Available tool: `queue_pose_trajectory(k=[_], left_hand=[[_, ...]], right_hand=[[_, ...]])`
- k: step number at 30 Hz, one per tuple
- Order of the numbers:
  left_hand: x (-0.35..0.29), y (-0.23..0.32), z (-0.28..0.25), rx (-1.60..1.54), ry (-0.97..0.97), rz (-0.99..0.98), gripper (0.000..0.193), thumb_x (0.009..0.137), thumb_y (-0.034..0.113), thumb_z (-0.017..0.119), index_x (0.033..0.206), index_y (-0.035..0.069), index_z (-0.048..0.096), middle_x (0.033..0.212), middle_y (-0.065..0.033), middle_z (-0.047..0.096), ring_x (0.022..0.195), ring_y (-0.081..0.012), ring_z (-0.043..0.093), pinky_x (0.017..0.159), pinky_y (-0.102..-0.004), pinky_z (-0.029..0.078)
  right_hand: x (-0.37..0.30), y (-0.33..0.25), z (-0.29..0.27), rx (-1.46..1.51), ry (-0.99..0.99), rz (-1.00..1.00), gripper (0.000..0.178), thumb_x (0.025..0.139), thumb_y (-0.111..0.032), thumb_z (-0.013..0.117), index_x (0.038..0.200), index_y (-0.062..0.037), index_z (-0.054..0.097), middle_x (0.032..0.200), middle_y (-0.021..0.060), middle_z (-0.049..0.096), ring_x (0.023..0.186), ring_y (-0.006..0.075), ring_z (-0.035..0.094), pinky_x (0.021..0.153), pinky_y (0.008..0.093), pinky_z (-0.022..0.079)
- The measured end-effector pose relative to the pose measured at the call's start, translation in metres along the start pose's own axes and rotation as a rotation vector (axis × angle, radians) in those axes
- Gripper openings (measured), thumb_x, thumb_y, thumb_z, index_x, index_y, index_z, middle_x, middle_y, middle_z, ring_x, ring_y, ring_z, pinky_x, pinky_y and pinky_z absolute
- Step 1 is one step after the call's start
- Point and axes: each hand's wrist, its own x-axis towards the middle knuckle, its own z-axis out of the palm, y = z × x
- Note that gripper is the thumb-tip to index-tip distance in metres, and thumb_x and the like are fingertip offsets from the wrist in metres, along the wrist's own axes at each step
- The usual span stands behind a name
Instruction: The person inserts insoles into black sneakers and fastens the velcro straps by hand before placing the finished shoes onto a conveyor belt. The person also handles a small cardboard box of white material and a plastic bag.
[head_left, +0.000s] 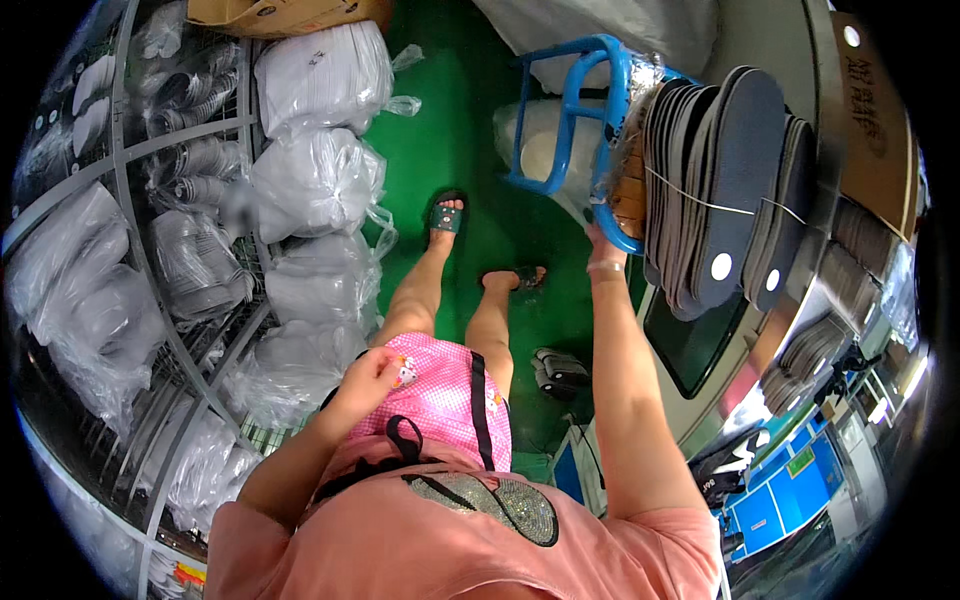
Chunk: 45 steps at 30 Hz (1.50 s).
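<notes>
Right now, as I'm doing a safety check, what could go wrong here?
If the blue metal frame at the right hand shifts, it might knock the tied insoles close beside it in this view. Anything dropped could hurt the toes bared by the open sandals.

Blue frame (617,85): bent tube, rounded corners, cross rails; dark scuffs along the right-hand tube. Brown wooden slats (628,205) at its right side, partly under clear film (645,72). Positioned over green floor (440,100), ahead and to the right, just beside tied grey soles (745,170); whether it bears them, unclear. Lower curve meets the right hand (603,250); fingers largely hidden, grip unconfirmed.
</notes>
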Motion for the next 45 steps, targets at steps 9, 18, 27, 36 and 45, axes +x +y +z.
queue_pose_trajectory(k=[9,18,27,36,45], left_hand=[[-0.006,0.125,0.075,-0.416,-0.510,0.180,0.026,0.085,0.021,0.055,0.101,0.001,0.053,0.089,-0.0023,0.056,0.082,-0.0098,0.053,0.074,-0.0236,0.043],[-0.086,0.195,0.097,-0.227,-0.759,0.412,0.020,0.090,0.021,0.045,0.092,0.004,0.056,0.083,-0.0022,0.056,0.077,-0.0087,0.052,0.071,-0.0235,0.041],[-0.192,0.202,0.077,0.144,-0.912,0.239,0.020,0.091,0.019,0.042,0.092,0.003,0.053,0.061,-0.0010,0.051,0.061,-0.0089,0.049,0.060,-0.0229,0.040],[-0.158,0.179,0.053,0.050,-0.492,0.396,0.011,0.080,0.011,0.055,0.088,0.005,0.053,0.060,0.0027,0.046,0.049,-0.0051,0.041,0.044,-0.0197,0.035],[-0.047,0.200,0.067,0.490,-0.142,0.533,0.022,0.074,0.017,0.059,0.088,0.001,0.055,0.068,-0.0046,0.053,0.060,-0.0135,0.051,0.055,-0.0274,0.042]], right_hand=[[-0.243,-0.075,-0.154,-0.109,-0.070,-0.305,0.019,0.080,-0.015,0.056,0.093,-0.0019,0.056,0.079,0.0106,0.058,0.065,0.0200,0.053,0.061,0.0323,0.043],[-0.346,-0.111,-0.224,-0.056,-0.311,-0.664,0.027,0.074,-0.014,0.060,0.098,-0.0005,0.056,0.094,0.0140,0.054,0.083,0.0280,0.054,0.076,0.0348,0.043],[-0.257,0.039,-0.240,-0.380,-0.061,0.268,0.107,0.053,-0.034,0.078,0.136,-0.0155,0.012,0.136,0.0223,0.018,0.125,0.0404,0.020,0.097,0.0454,0.031],[-0.350,0.130,-0.280,0.718,-0.100,0.547,0.018,0.074,-0.012,0.058,0.088,-0.0017,0.055,0.065,0.0085,0.057,0.064,0.0233,0.057,0.063,0.0345,0.048],[-0.375,0.059,-0.313,1.497,-0.407,0.396,0.032,0.083,-0.019,0.051,0.110,-0.0020,0.050,0.073,0.0037,0.054,0.059,0.0130,0.047,0.057,0.0288,0.040]])
